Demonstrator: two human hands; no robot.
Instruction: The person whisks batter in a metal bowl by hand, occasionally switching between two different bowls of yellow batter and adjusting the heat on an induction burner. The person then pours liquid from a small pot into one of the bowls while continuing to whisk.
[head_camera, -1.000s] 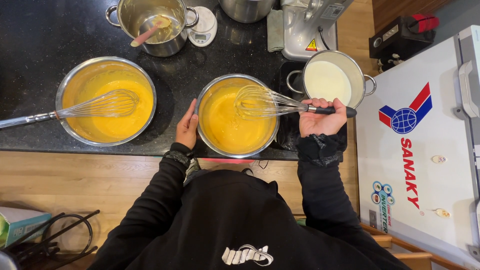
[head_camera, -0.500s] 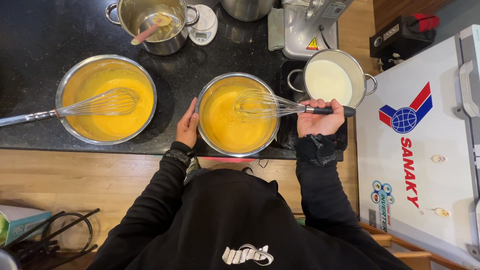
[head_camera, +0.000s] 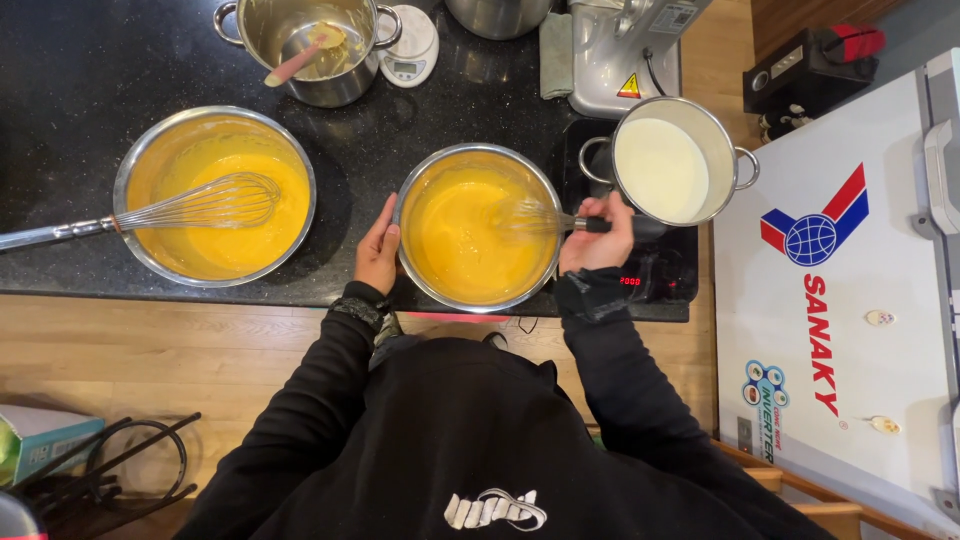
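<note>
A steel bowl (head_camera: 478, 157) of smooth yellow batter stands on the black counter in front of me. My left hand (head_camera: 378, 250) is pressed flat against the bowl's left wall. My right hand (head_camera: 598, 238) grips the black handle of a wire whisk (head_camera: 530, 218), whose blurred wires sit low in the batter at the bowl's right side.
A second steel bowl of yellow batter (head_camera: 215, 197) with a whisk resting in it (head_camera: 190, 208) stands to the left. A pot of white liquid (head_camera: 662, 165) sits on a hob at the right. A pot with a spatula (head_camera: 306, 45), a small scale (head_camera: 412, 52) and a mixer (head_camera: 625, 50) stand behind. A white chest freezer (head_camera: 840, 300) is at far right.
The whisk has dropped from above the batter into it and now blurs at the right side. My right hand has shifted slightly left with it. The left hand stays on the bowl.
</note>
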